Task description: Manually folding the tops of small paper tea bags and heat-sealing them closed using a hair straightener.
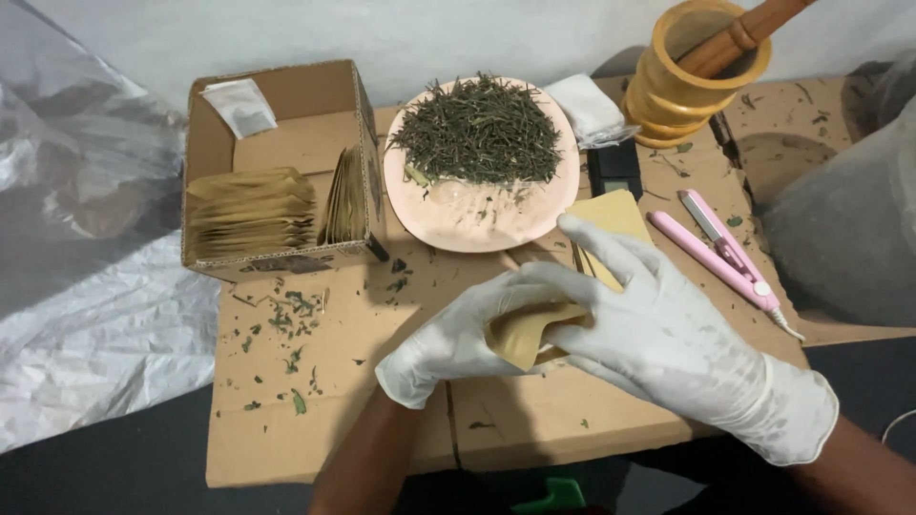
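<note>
Both hands wear smooth white latex gloves. The left hand (458, 339) and right hand (658, 329) pinch a flat tan paper pouch (523, 334) between them, over the corrugated cardboard sheet (534, 420). Pouch long axis runs left-right, open edge direction unclear. Behind: round pink plate (477, 224) of dry needle-like herb (477, 129); box (286, 124) of pouches.

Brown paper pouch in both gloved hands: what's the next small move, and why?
Probably spread the brown paper pouch mouth open with the fingers. Both the left hand and right hand pinch it, it looks flat and unfilled, and the dried leaves wait on the pink plate.
</note>
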